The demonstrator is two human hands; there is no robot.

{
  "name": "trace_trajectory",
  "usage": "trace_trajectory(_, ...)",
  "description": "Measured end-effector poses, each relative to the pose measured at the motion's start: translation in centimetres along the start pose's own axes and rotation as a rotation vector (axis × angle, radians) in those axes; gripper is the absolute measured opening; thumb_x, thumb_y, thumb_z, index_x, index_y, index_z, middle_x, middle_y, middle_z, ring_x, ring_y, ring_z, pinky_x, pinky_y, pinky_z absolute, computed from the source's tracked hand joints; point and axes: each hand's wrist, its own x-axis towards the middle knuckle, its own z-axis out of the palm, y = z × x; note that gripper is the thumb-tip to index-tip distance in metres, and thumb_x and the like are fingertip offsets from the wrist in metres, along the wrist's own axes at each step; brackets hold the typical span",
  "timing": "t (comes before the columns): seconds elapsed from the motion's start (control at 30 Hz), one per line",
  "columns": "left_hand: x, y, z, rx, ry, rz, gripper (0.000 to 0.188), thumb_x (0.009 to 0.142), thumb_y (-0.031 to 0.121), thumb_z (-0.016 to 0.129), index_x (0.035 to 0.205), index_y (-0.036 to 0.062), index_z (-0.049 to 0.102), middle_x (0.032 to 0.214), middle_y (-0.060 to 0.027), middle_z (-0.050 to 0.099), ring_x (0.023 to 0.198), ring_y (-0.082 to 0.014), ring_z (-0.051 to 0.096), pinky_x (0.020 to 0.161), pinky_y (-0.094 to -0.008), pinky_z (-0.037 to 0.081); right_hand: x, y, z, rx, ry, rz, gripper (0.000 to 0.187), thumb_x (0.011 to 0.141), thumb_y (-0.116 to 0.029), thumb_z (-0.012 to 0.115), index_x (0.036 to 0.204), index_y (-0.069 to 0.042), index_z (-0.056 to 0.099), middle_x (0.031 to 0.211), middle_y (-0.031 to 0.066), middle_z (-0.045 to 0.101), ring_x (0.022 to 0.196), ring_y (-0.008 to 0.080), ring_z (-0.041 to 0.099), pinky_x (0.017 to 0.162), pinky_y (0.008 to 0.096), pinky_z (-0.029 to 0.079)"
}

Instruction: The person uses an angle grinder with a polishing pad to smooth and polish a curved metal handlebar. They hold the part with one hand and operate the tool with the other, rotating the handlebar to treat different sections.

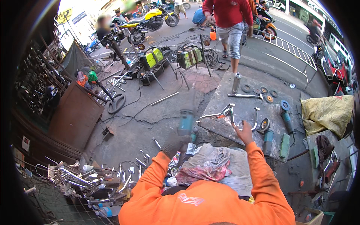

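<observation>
My right hand (pixel 244 132) is closed round a bent chrome metal tube (pixel 232 118), lifted at the near edge of a flat grey work board (pixel 216 100). The tube curves into a hook on the right; other bent metal reaches left from it. My left hand (pixel 175 145), dark and blurred, seems closed at the lower end of a teal power tool (pixel 186 123) standing upright; its top is smeared. Just right of that is another teal tool (pixel 194 134), partly hidden. Grey and pink cloths (pixel 206 161) lie over my lap.
On the board are a silver can (pixel 236 83), a hammer (pixel 245 96), several discs (pixel 264 90), two teal angle grinders (pixel 288 122) and a green block (pixel 284 145). Chrome scraps (pixel 78 178) pile up lower left. Green machines (pixel 152 58) and cables stand ahead; a person in red (pixel 228 15) is beyond.
</observation>
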Motion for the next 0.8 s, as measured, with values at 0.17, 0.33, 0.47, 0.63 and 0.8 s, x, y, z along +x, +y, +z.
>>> trace_trajectory(0.17,-1.7,-4.2,-1.5,0.032,0.114,-0.055,0.047,0.072,0.017,0.081,0.111,-0.0020,0.062,0.090,-0.0095,0.067,0.071,-0.0177,0.065,0.061,-0.0328,0.054,4.1,0.5,7.2,-0.172,-0.358,0.161,0.062,0.089,-0.039,0.066,0.134,0.000,0.046,0.108,0.0253,0.070,0.100,0.0467,0.067,0.100,0.0554,0.045)
trace_trajectory(0.33,-2.6,-6.2,-2.4,0.050,0.086,-0.191,0.060,0.068,0.018,0.084,0.117,-0.0046,0.058,0.096,-0.0148,0.068,0.076,-0.0228,0.067,0.065,-0.0376,0.056,4.3,0.9,7.3,-0.263,-0.531,0.197,0.055,0.093,-0.035,0.058,0.135,-0.004,0.042,0.111,0.0254,0.071,0.104,0.0441,0.069,0.105,0.0703,0.033)
trace_trajectory(0.47,-1.8,-5.7,-2.7,0.194,0.047,-0.210,0.069,0.067,0.022,0.084,0.124,-0.0054,0.055,0.102,-0.0196,0.069,0.082,-0.0271,0.068,0.072,-0.0405,0.056,3.4,2.6,4.7,-0.362,-0.520,0.215,0.049,0.093,-0.034,0.058,0.132,-0.007,0.045,0.109,0.0237,0.072,0.105,0.0429,0.069,0.106,0.0716,0.031)
trace_trajectory(0.63,1.3,-5.9,-1.9,0.406,-0.089,-0.177,0.070,0.065,0.032,0.083,0.120,-0.0045,0.060,0.105,-0.0221,0.070,0.087,-0.0308,0.070,0.079,-0.0422,0.055,2.5,4.3,2.6,-0.344,-0.488,0.285,0.041,0.091,-0.037,0.060,0.123,-0.012,0.055,0.110,0.0206,0.072,0.106,0.0420,0.068,0.106,0.0704,0.033)
trace_trajectory(0.8,7.5,-8.4,-0.3,0.639,-0.183,-0.028,0.069,0.061,0.037,0.083,0.112,-0.0064,0.064,0.099,-0.0265,0.071,0.087,-0.0376,0.070,0.077,-0.0434,0.055,0.9,6.9,2.6,-0.285,-0.562,0.241,0.033,0.088,-0.034,0.062,0.111,-0.011,0.064,0.109,0.0196,0.072,0.106,0.0416,0.068,0.102,0.0724,0.034)
